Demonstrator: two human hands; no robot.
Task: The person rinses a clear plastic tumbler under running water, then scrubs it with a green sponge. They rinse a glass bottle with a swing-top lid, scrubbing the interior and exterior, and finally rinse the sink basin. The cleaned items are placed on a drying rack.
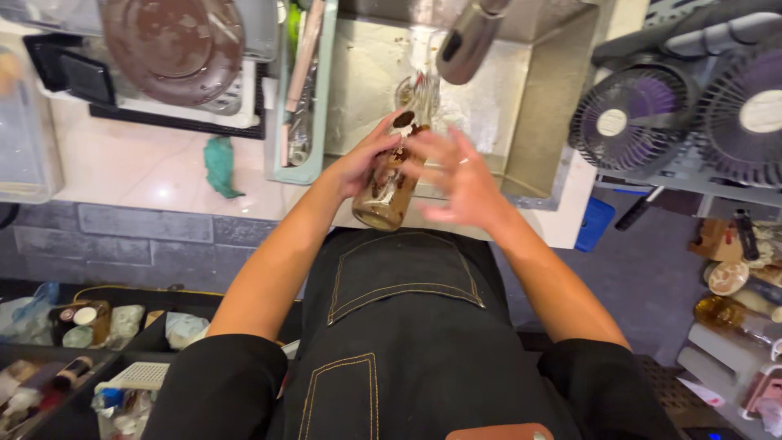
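The left hand (366, 159) is clenched around a clear glass bottle (389, 186) with brown residue, tilted over the near edge of the sink (538, 122). The right hand (460, 175), blurred, fingers spread and released, hovers just right of the bottle, under the faucet (466, 41).

Sink (538, 122) at centre, tap (468, 41) above it, glass (391, 183) over its front edge. Tray (314, 167) just left of sink; cloth (218, 165) on table (130, 163) further left. Fans (627, 122) to the right.
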